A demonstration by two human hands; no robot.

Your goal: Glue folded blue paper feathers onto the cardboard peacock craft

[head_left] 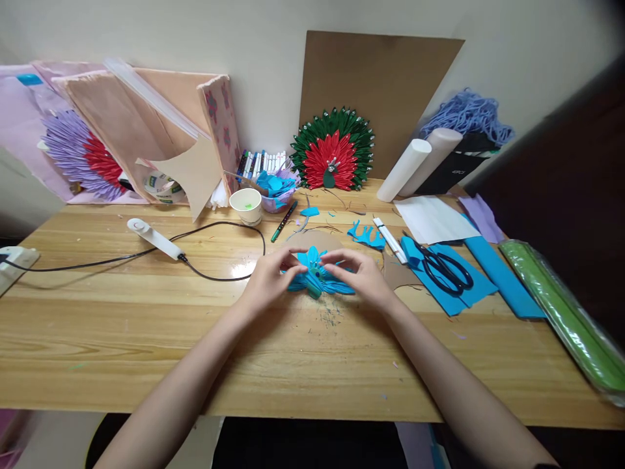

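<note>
A blue paper peacock (332, 285) with fanned petals sits at the middle of the table, in front of a brown cardboard piece (317, 238). At its centre is a small teal body with a dark round spot. My left hand (273, 277) is closed on its left side, thumb and fingertips near the body. From the other side, my right hand (364, 277) pinches close to the small upright bits above the body. The fingertips partly cover the petals, so the exact contact is hard to see.
Black scissors (446, 270) lie on blue paper (473, 286) at the right. A white corded tool (155, 240) rests at the left, its cable running toward a paper cup (246, 206). Behind stand a green-and-red paper peacock (312, 163) and white rolls (405, 169).
</note>
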